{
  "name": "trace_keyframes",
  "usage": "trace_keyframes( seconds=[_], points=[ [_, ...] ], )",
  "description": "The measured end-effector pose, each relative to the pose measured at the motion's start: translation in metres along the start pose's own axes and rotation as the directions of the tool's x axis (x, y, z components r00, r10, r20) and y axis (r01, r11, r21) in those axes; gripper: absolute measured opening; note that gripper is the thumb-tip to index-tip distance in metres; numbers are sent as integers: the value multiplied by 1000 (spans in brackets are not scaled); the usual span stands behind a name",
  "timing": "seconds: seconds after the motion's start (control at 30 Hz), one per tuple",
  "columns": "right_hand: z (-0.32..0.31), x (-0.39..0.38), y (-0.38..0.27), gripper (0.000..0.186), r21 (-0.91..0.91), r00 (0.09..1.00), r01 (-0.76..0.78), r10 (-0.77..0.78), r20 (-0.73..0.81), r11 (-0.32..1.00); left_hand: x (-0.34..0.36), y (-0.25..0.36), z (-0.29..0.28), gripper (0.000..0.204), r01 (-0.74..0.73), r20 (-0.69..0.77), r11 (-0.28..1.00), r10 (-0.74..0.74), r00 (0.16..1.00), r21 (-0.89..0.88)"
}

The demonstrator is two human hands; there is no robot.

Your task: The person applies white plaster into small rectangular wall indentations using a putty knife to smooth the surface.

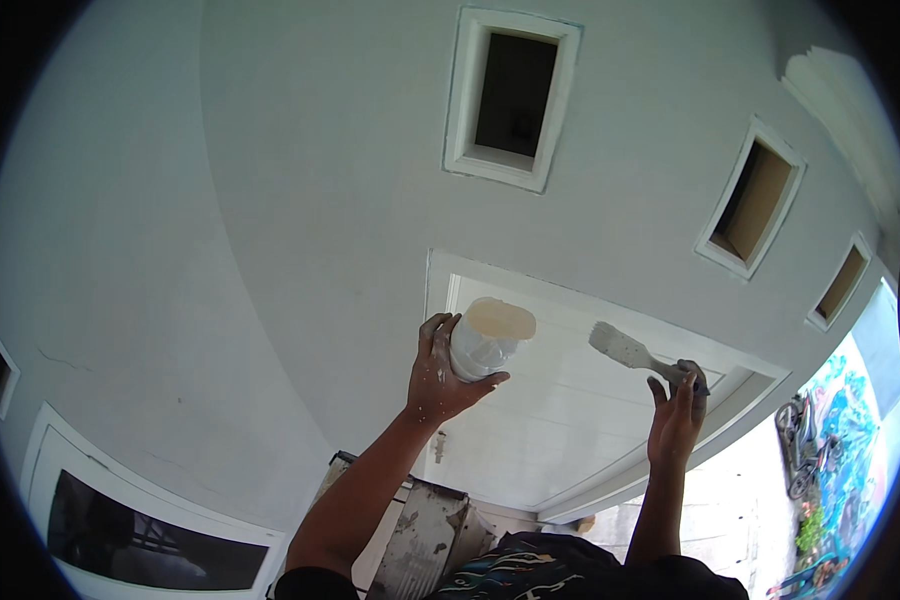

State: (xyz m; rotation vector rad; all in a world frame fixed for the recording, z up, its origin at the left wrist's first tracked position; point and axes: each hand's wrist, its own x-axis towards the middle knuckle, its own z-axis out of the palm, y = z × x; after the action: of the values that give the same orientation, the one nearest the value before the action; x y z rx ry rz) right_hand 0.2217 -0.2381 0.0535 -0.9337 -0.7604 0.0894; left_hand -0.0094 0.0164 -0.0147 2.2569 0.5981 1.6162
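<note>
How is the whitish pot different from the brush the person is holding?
The pot is wide and rounded, while the brush is long and narrow with a flat end. The left hand wraps around the pot's side, but the right hand grips the brush by its handle. The pot has a cream-coloured top; the brush's bristles look pale grey. Both are held up, apart from each other.

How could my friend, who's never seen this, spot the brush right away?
Start at the big white door. In front of its right side, the person's right hand holds the brush, its broad end pointing left. Unlike the chunky whitish pot in the left hand, the brush is long and flat.
</note>
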Motion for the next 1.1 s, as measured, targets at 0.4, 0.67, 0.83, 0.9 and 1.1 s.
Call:
trace_keyframes(
  seconds=[0.4,0.67,0.83,0.9,1.1],
  points=[
    [-47,-63,7,34,528,773,-551,634,31,646,-2,4,-6,113,-26,47,998,24,999,49],
    [-37,-56,-8,40,376,769,-639,556,316,670,3,0,-4,114,-93,11,993,92,996,73],
    [0,-22,-49,34,-51,925,-343,347,153,938,6,-1,0,113,-114,17,993,114,993,-4],
    [10,-11,-60,28,-157,956,-203,230,180,967,4,0,-1,113,-125,37,992,125,991,-2],
    [34,25,-75,27,-266,954,-56,131,270,962,-1,-1,0,116,-111,100,994,112,989,-14]
  ],
)
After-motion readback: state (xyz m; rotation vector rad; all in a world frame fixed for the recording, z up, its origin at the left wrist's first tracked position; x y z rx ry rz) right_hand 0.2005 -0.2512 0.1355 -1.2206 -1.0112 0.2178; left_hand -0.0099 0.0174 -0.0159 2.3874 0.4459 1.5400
